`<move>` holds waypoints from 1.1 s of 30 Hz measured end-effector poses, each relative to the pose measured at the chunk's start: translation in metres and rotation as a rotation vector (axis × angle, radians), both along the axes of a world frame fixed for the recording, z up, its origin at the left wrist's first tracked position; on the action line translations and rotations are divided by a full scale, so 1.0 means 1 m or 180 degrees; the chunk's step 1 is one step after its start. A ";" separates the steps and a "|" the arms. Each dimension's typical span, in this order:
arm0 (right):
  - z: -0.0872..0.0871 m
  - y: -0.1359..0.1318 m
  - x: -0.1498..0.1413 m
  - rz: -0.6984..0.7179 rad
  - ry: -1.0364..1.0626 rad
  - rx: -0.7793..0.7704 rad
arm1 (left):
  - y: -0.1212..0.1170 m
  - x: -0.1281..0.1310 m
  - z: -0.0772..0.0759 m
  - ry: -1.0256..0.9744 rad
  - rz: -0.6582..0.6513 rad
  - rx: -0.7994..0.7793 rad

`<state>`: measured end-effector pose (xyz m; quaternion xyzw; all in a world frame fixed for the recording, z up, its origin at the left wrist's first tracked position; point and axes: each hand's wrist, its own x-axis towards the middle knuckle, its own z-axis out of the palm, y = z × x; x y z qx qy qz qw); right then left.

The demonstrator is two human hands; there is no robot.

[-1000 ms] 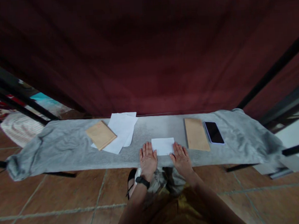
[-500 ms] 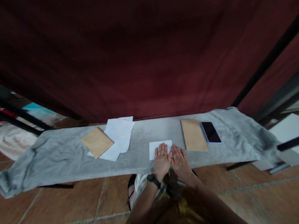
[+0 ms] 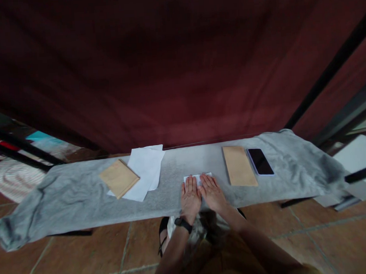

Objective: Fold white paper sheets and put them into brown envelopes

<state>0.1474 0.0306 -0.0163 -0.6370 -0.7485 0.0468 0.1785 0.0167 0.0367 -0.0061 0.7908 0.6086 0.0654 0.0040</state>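
A small white piece of paper (image 3: 207, 175), seemingly folded, lies on the grey cloth in front of me, mostly covered by my hands. My left hand (image 3: 191, 197), with a black watch on the wrist, presses flat on its left part, fingers stretched forward. On the right part rests my right hand (image 3: 212, 193), also flat, its fingers out and slanting toward the left hand. Only the paper's far edge and a bit between the fingers show.
A narrow bench under a grey cloth (image 3: 90, 197) bears everything. Left are white sheets (image 3: 145, 164) with a brown envelope (image 3: 119, 178) overlapping them. Right are a flat brown envelope (image 3: 240, 166) and a phone (image 3: 260, 161). A dark red curtain (image 3: 179, 83) hangs behind.
Both hands have slid leftward and forward over the paper, covering more of it. My right hand has moved from the paper's right edge onto it. The view has shifted slightly.
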 end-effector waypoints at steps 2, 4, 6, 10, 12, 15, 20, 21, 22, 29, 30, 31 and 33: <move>0.000 0.006 -0.004 0.0067 0.0000 -0.0046 | 0.000 0.000 -0.002 -0.0002 0.0010 0.0008; -0.003 0.008 -0.004 0.0057 -0.0039 -0.0007 | 0.000 0.000 -0.003 -0.0023 0.0027 0.0043; -0.007 0.007 0.000 0.0024 -0.0084 0.0094 | 0.001 0.000 -0.005 -0.0057 0.0060 0.0094; -0.015 0.004 0.011 -0.0074 -0.0137 0.0322 | 0.001 0.000 -0.006 -0.0115 0.0272 0.0159; -0.017 0.003 0.017 -0.0129 -0.0169 0.0422 | 0.001 -0.001 -0.008 -0.0146 0.0411 0.0202; -0.020 0.001 0.023 -0.0237 -0.0228 0.0484 | 0.000 -0.005 -0.010 -0.0201 0.0548 0.0298; -0.023 -0.004 0.028 -0.0366 -0.0306 0.0427 | -0.003 -0.014 -0.012 -0.0301 0.0686 0.0399; -0.023 -0.004 0.029 -0.0374 -0.0317 0.0417 | -0.004 -0.015 -0.012 -0.0333 0.0725 0.0410; -0.023 -0.005 0.029 -0.0383 -0.0328 0.0405 | -0.005 -0.017 -0.012 -0.0376 0.0762 0.0418; -0.024 -0.004 0.029 -0.0418 -0.0358 0.0276 | 0.000 -0.023 0.000 -0.1154 0.0956 0.0211; -0.025 -0.004 0.029 -0.0417 -0.0345 0.0277 | 0.002 -0.023 0.003 -0.1340 0.1037 0.0164; -0.025 -0.004 0.029 -0.0417 -0.0328 0.0286 | 0.005 -0.023 0.006 -0.1559 0.1125 0.0110; -0.026 -0.004 0.028 -0.0417 -0.0282 0.0311 | 0.013 -0.023 0.011 -0.2187 0.1345 -0.0051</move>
